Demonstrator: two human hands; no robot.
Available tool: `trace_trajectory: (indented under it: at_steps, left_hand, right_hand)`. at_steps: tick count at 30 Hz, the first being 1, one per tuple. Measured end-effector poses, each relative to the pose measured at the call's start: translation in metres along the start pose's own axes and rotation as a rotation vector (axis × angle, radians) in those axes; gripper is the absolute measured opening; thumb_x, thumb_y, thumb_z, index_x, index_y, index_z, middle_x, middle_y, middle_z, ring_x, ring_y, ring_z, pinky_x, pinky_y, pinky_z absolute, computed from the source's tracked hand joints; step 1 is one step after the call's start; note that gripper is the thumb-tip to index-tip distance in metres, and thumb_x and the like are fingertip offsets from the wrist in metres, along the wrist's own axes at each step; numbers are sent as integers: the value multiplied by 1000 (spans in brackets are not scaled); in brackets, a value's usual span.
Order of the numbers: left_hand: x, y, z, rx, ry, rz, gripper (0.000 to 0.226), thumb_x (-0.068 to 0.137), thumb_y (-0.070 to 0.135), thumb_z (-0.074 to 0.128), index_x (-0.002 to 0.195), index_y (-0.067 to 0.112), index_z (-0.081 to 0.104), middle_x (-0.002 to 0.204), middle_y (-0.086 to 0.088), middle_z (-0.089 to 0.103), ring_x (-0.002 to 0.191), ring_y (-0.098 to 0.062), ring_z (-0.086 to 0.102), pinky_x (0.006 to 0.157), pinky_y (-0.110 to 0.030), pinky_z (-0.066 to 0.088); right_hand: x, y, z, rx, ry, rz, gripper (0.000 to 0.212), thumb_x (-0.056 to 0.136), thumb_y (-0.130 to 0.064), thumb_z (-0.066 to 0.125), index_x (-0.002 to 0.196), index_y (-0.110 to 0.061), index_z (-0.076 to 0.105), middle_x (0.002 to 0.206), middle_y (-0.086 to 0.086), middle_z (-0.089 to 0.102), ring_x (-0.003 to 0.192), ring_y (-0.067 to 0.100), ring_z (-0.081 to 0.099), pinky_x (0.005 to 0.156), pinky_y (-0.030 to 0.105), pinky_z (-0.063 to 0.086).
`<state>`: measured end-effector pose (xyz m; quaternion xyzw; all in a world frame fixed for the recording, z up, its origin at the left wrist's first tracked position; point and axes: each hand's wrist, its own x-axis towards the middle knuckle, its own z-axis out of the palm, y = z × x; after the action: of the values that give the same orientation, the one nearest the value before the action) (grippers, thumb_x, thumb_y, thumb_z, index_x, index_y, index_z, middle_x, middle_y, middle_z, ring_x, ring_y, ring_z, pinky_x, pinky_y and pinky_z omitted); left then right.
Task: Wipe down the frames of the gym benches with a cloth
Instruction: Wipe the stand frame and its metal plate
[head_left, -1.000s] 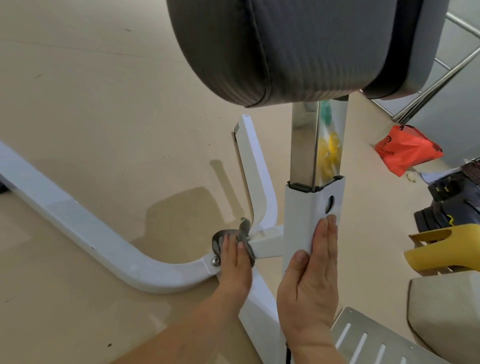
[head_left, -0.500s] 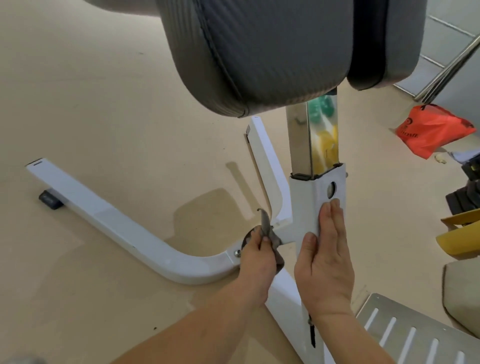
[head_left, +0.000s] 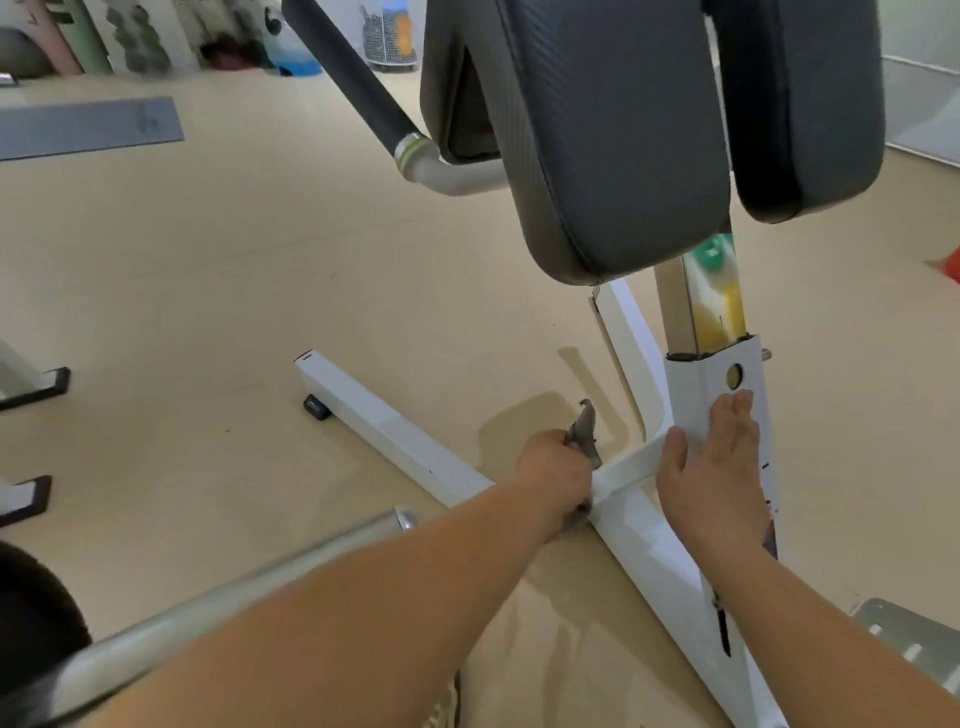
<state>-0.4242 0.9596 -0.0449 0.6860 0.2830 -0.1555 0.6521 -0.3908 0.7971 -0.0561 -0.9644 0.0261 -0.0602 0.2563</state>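
Two bare hands work low on the white frame (head_left: 641, 525) of a gym bench: the left hand (head_left: 553, 475) grips a small grey cloth (head_left: 585, 434), bunched in curled fingers and held against the joint where the floor leg (head_left: 384, 421) meets the short brace (head_left: 631, 462), one corner of the cloth sticking up above the knuckles. The right hand (head_left: 711, 467) lies flat on the front face of the upright post (head_left: 693, 395), fingers straight and close together, holding nothing; its fingertips end just below a round hole (head_left: 734, 375) in the post and its thumb reaches toward the brace. The two hands are near each other but apart, with the brace between them. A shiny inner tube (head_left: 675, 312) rises from the post's top and carries two dark padded cushions (head_left: 623, 130) that hang over the scene. A black foam-covered handle (head_left: 353, 78) slants away behind the cushions. The leg runs out to the left across the tan floor (head_left: 208, 286), ending on a black foot (head_left: 317, 406). A metal bar (head_left: 234, 587) crosses the lower left corner, a slotted metal plate (head_left: 909, 644) shows at the lower right, and a grey mat (head_left: 88, 127) lies far off at upper left
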Motion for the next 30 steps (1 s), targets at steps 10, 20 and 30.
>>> trace_trajectory:
  at_steps: [10,20,30]
  left_hand:
    - [30,27,-89,702,-114,405,29,103,13,35,101,9,63,95,-6,63,84,-27,60,66,-30,42]
    - [90,-25,-115,894,-229,459,25,108,18,34,107,21,59,116,-8,62,93,-26,59,82,-38,48]
    - [175,-129,-82,1407,-352,623,37,107,35,30,137,19,44,144,-7,43,134,-30,37,117,-44,27]
  right_hand:
    - [1,-26,10,-4,-17,180,103,93,-74,39,159,-21,-20,165,-14,-27,155,13,-18,123,60,15]
    - [-17,-90,4,-73,-13,81,79,103,-51,42,162,-19,1,169,8,-14,155,21,-20,126,44,9]
    - [-9,-8,76,-335,-553,-120,51,107,-42,40,156,-31,32,168,-11,17,153,9,21,116,31,34]
